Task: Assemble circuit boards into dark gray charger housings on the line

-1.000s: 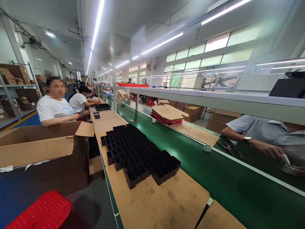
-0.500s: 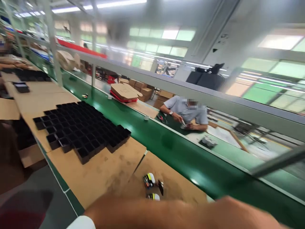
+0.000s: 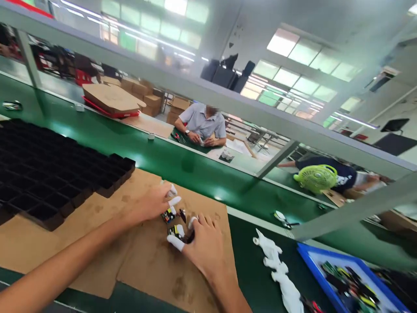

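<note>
My left hand (image 3: 159,202), with white finger cots on its fingertips, reaches in low over the cardboard. Its thumb and finger are apart beside a small circuit board assembly (image 3: 168,214) with yellow and white parts. My right hand (image 3: 206,243) also wears white finger cots. Its thumb and forefinger are spread around a second such assembly (image 3: 176,231), the thumb against its near edge. A firm grip on it does not show. A small dark piece (image 3: 183,215) lies between the two hands. The thin rod seen earlier is mostly hidden by my left hand.
Rows of black boxes (image 3: 45,174) stand at left on the cardboard. A green conveyor (image 3: 195,174) runs behind it. On the right are white bundled items (image 3: 276,265) and a blue tray (image 3: 312,265) of parts. A co-worker (image 3: 203,124) sits opposite; a green fan (image 3: 316,178) stands farther right.
The view has swung to the right. The arm that crossed the foreground is gone from there, and both hands have come down to the assemblies on the cardboard.
</note>
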Demonstrator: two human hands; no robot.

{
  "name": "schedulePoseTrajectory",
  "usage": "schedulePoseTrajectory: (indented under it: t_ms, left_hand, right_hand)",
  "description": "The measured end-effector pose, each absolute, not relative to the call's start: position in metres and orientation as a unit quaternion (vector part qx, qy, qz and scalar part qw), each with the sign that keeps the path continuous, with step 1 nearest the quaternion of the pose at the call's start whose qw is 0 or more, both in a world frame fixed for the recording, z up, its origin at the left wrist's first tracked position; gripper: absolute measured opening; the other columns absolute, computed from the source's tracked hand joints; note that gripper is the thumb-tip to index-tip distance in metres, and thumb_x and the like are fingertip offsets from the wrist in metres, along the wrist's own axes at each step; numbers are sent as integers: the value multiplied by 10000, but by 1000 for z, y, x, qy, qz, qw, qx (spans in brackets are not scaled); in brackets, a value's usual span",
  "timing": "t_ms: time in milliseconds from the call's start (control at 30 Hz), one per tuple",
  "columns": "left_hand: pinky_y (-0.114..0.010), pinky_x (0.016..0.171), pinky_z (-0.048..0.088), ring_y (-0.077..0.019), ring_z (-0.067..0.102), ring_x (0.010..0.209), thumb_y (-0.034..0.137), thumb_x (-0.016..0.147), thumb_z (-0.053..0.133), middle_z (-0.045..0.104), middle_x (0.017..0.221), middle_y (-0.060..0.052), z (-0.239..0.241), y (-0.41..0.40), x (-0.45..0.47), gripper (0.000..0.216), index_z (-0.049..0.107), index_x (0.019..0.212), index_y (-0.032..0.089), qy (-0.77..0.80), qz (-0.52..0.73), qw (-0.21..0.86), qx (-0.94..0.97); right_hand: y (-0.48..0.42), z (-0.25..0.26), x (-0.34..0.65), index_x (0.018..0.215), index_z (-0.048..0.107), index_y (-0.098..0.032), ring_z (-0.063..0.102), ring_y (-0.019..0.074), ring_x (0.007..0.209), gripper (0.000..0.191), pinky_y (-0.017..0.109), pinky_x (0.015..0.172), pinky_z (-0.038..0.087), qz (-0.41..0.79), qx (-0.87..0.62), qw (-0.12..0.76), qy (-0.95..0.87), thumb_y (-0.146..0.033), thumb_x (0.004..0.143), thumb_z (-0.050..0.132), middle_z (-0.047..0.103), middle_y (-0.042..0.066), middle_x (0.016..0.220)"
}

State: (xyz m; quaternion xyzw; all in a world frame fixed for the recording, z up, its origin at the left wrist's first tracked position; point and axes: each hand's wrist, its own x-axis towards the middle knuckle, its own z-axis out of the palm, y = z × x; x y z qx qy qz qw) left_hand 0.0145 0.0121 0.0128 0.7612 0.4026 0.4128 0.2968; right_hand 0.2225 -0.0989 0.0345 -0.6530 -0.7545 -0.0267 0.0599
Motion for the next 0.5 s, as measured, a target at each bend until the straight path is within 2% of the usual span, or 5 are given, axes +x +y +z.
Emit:
schedulePoseTrajectory:
  t_ms: [100, 200, 300, 367, 500]
  left_hand:
    - [-463, 956, 547, -331, 688, 1019, 472, 1008, 582, 741, 1085, -115, -27, 4, 8, 237, 641, 991, 243, 416, 370, 274, 784]
    - [-504, 975, 548, -355, 675, 1061, 482, 1045, 493, 715, 1111, -136, -43, 6, 5, 276, 620, 1047, 236, 412, 335, 254, 809]
    - [-514, 974, 550, -355, 673, 1081, 500, 1087, 418, 696, 1147, -147, -48, 9, 2, 334, 601, 1115, 222, 415, 309, 235, 823]
    - [-512, 964, 552, -354, 675, 1075, 494, 1093, 403, 692, 1140, -145, -48, 10, 1, 335, 596, 1116, 222, 421, 292, 223, 830]
    - [-516, 968, 564, -374, 687, 1109, 417, 1030, 458, 709, 1175, -154, -50, 7, -1, 253, 616, 1071, 223, 422, 261, 201, 845]
  right_hand:
    - [-101, 17, 212, 990, 717, -210, 672, 404, 1158, 556, 548, 1053, 457, 14, -658, 65, -750, -751, 883, 787, 744, 155, 1151]
    - [-98, 18, 222, 1014, 721, -226, 653, 343, 1183, 383, 491, 1080, 455, 74, -614, 66, -783, -521, 834, 885, 725, 100, 1174]
    - [-97, 29, 245, 1124, 746, -280, 570, 336, 1418, 381, 472, 1212, 377, 95, -573, 67, -811, -331, 780, 904, 686, 71, 1409]
    - [-99, 35, 258, 1176, 733, -288, 540, 351, 1481, 402, 491, 1234, 353, 90, -575, 78, -809, -317, 805, 884, 655, 81, 1507]
    - [-105, 38, 258, 959, 641, -248, 728, 286, 949, 384, 417, 900, 483, 83, -640, 86, -759, -557, 870, 849, 772, 49, 996]
